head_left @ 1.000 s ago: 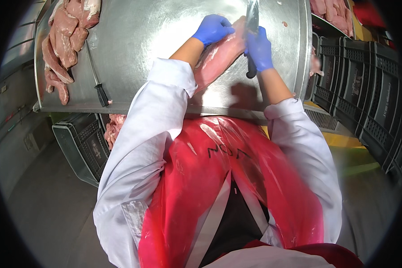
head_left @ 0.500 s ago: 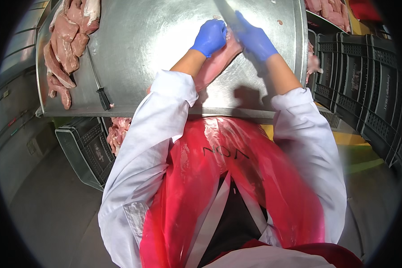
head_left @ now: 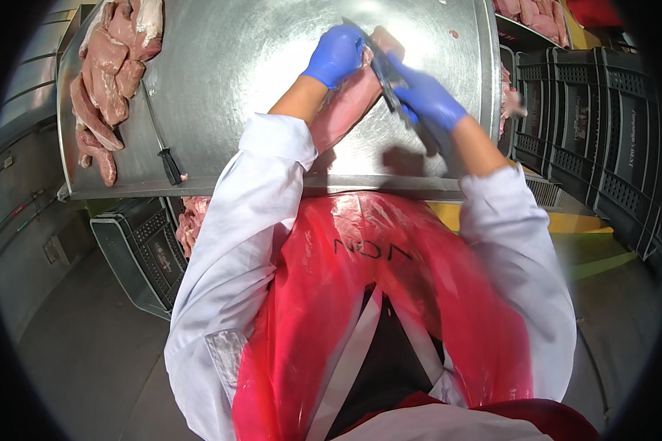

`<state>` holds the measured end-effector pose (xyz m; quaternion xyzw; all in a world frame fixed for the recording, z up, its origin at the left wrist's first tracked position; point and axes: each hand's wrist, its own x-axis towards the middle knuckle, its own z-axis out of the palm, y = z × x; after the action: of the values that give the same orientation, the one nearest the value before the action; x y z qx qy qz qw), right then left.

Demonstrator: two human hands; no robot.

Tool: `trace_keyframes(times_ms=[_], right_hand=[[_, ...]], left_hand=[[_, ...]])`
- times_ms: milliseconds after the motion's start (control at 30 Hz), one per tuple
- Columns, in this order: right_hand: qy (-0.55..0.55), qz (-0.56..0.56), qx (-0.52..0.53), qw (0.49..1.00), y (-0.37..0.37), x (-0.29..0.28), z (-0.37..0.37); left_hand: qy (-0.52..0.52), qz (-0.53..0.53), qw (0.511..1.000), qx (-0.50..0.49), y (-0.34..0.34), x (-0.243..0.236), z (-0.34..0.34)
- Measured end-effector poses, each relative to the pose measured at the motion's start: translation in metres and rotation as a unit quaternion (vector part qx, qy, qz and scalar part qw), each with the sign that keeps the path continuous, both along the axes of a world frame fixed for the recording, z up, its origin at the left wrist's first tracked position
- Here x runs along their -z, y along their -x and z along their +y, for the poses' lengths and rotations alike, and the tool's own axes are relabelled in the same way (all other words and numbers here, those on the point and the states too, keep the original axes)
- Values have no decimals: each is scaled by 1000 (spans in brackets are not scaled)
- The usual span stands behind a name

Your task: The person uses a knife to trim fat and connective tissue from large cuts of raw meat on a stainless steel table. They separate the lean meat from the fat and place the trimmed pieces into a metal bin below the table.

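A long pale-pink piece of raw meat (head_left: 347,109) lies slantwise on the steel table. My left hand (head_left: 336,56), in a blue glove, is closed in a pinch at the meat's left edge near its far end. In my blue-gloved right hand (head_left: 429,101) is a knife (head_left: 379,67), its blade slanting across the meat toward the far left, close to the left fingers. Whatever lies right between my left fingertips is hidden. My left forearm and sleeve cover the meat's near end.
The steel table (head_left: 221,88) has a raised near edge. Several pieces of meat (head_left: 110,81) are heaped at its left, beside a sharpening steel (head_left: 159,136). Dark crates (head_left: 599,125) stand on the right, with a meat tray (head_left: 533,22) beyond. Below the left edge is another crate (head_left: 136,253).
My right hand has come nearer with the knife, whose blade has swung left across the meat. My left hand has shifted slightly left and away from me, still closed.
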<state>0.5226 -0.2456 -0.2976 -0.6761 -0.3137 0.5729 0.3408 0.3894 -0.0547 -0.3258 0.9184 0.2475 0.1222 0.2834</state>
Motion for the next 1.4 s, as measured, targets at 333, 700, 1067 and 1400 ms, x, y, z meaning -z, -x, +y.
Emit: trace_keyframes(times_ms=[333, 700, 1067, 1400], right_hand=[[83, 63, 19, 994, 24, -68, -137], [-97, 9, 148, 984, 30, 21, 23], [70, -124, -24, 990, 78, -41, -14], [64, -149, -14, 987, 108, -32, -28]], left_hand=[[92, 8, 990, -105, 46, 30, 48], [-33, 216, 966, 138, 45, 15, 27], [-66, 183, 954, 226, 31, -25, 39], [-34, 110, 961, 251, 45, -6, 64]])
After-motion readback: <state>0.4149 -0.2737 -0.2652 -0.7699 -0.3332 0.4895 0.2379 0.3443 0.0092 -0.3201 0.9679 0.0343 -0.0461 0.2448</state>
